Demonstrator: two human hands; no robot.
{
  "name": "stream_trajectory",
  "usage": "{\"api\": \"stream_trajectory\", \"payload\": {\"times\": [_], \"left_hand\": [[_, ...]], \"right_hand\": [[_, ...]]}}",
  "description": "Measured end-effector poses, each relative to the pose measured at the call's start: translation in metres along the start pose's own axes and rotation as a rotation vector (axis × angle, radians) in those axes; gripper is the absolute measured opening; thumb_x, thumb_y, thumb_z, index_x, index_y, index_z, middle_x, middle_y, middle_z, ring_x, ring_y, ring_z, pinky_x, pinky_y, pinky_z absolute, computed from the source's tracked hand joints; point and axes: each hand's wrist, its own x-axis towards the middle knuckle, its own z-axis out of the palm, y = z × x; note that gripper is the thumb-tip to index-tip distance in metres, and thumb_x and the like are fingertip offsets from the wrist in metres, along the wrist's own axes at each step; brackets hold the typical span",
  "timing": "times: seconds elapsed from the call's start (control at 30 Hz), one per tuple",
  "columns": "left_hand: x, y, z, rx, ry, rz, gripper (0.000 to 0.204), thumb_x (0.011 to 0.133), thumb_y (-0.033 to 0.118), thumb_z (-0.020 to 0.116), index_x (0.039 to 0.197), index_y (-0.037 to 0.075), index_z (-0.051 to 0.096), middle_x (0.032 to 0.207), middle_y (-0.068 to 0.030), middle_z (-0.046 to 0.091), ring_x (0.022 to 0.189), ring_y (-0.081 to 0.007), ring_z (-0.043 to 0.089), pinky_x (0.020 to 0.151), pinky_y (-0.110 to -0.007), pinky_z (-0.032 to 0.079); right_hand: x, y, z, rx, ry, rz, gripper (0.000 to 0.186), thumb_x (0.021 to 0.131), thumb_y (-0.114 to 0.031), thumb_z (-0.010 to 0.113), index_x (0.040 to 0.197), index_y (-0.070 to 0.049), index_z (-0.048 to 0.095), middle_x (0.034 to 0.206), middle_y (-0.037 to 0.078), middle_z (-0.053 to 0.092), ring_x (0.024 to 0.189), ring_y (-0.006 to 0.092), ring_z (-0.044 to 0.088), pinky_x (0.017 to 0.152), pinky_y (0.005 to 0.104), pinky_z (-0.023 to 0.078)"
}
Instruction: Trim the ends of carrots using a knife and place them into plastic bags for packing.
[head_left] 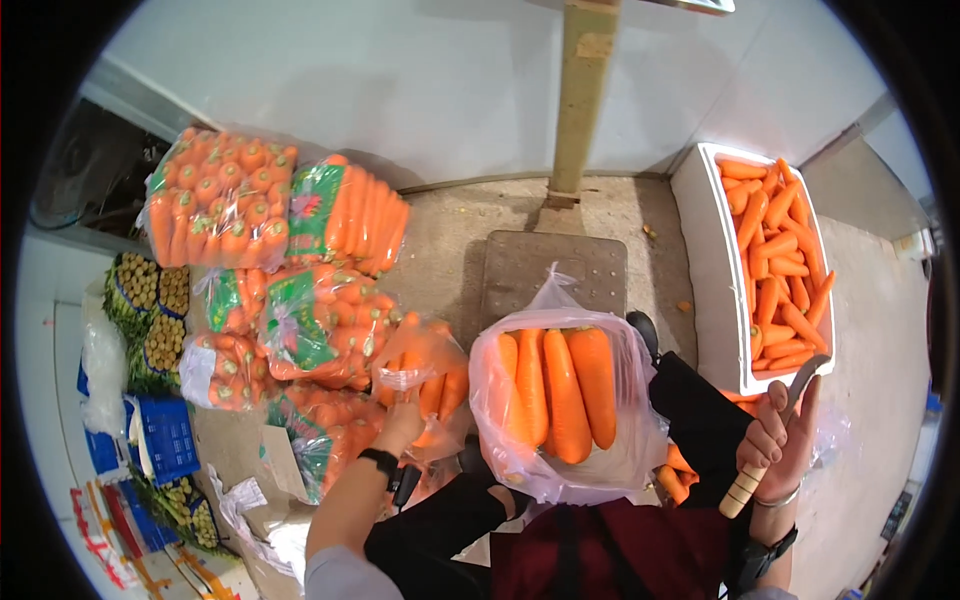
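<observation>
My left hand (pixel 403 425) is closed on the side of a transparent plastic bag of carrots (pixel 430 390), left of my knees. In my right hand (pixel 772 450) is a knife (pixel 743 488) with a ringed wooden handle; its short metal blade points up and away from me. Between my knees stands a container lined with a pinkish plastic bag (pixel 490 440), holding several large carrots (pixel 565 400) side by side. A few loose carrots (pixel 678 474) lie right of it, partly hidden by my leg.
Several packed bags of carrots (pixel 220 200) are stacked at the left. A white foam box (pixel 705 270) full of loose carrots stands at the right. Ahead is a floor scale (pixel 550 262) with its post (pixel 580 110) near the wall. Blue crates (pixel 172 438) and bundled greens sit far left.
</observation>
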Motion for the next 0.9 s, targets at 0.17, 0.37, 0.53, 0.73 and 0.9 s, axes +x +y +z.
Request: {"api": "stream_trajectory", "payload": {"times": [0.17, 0.37, 0.53, 0.73, 0.9], "left_hand": [[-0.053, 0.105, -0.12, 0.021, -0.5, 0.462, 0.029, 0.081, 0.029, 0.053, 0.073, 0.003, 0.064, 0.075, -0.0169, 0.063, 0.071, -0.0315, 0.063, 0.062, -0.042, 0.048], [-0.014, 0.239, -0.158, -0.55, -0.031, 0.351, 0.039, 0.076, 0.038, 0.059, 0.081, 0.0, 0.065, 0.072, -0.0184, 0.063, 0.071, -0.0269, 0.063, 0.062, -0.038, 0.046], [0.043, 0.317, -0.12, 0.009, 0.119, 0.039, 0.052, 0.064, 0.052, 0.067, 0.094, 0.01, 0.066, 0.107, -0.0132, 0.062, 0.107, -0.0281, 0.054, 0.088, -0.039, 0.039], [0.031, 0.327, -0.117, -0.073, 0.094, -0.117, 0.074, 0.06, 0.052, 0.072, 0.114, 0.004, 0.054, 0.116, -0.015, 0.056, 0.112, -0.0286, 0.049, 0.095, -0.043, 0.033], [-0.047, 0.3, -0.102, -0.462, 0.321, 0.124, 0.072, 0.057, 0.035, 0.08, 0.112, 0.001, 0.049, 0.108, -0.0167, 0.056, 0.103, -0.0307, 0.054, 0.087, -0.043, 0.041]], "right_hand": [[-0.004, -0.005, -0.003, 0.041, 0.02, -0.109, 0.053, 0.092, -0.056, 0.027, 0.087, -0.007, 0.045, 0.051, -0.002, 0.029, 0.038, 0.0088, 0.031, 0.037, 0.024, 0.032], [-0.013, -0.01, -0.01, 0.137, 0.052, -0.139, 0.053, 0.092, -0.056, 0.029, 0.083, -0.008, 0.049, 0.049, -0.003, 0.029, 0.038, 0.0086, 0.031, 0.036, 0.0234, 0.029], [-0.023, -0.017, -0.008, 0.256, -0.008, -0.159, 0.052, 0.092, -0.055, 0.03, 0.082, -0.008, 0.048, 0.05, -0.002, 0.03, 0.04, 0.0091, 0.032, 0.038, 0.0234, 0.029], [-0.029, -0.028, -0.019, 0.339, -0.007, -0.239, 0.05, 0.091, -0.054, 0.034, 0.081, -0.007, 0.048, 0.051, -0.002, 0.031, 0.041, 0.0089, 0.03, 0.039, 0.0228, 0.029], [-0.035, -0.032, -0.032, 0.364, -0.032, -0.258, 0.051, 0.091, -0.055, 0.035, 0.081, -0.007, 0.049, 0.051, -0.002, 0.031, 0.041, 0.0091, 0.031, 0.04, 0.0232, 0.029]]}}
